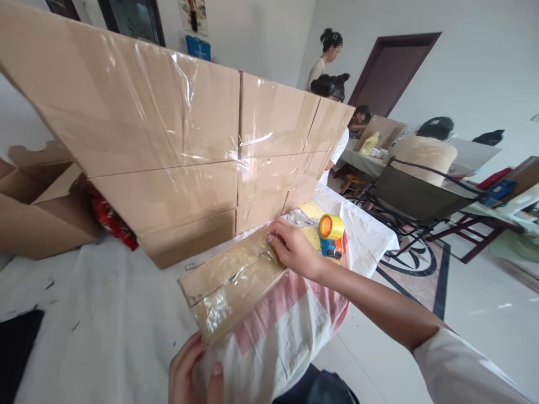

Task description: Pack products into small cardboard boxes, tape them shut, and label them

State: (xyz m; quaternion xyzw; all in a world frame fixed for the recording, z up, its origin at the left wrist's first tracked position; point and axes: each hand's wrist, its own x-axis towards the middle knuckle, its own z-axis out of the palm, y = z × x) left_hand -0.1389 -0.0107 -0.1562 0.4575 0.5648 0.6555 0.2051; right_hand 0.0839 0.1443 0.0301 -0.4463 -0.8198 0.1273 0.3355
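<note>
A low cardboard box [240,275] lies on the cloth-covered table, with shiny clear tape wrinkled across its top. My right hand [292,247] rests at its far right end, the fingers bent and pressed together; what they pinch, if anything, is hidden. At the near left corner, my left hand [193,365] touches the box with its fingertips, thumb held apart from the fingers. A tape dispenser [331,247] with a yellow tape roll [330,226] sits just beyond my right forearm.
A tall wall of taped cardboard boxes [202,123] stands behind the low box. An open carton [46,202] and red packaging [110,219] are at left. People work at the back right, near a folding chair [421,196]. The table's cloth [105,314] hangs over the near edge.
</note>
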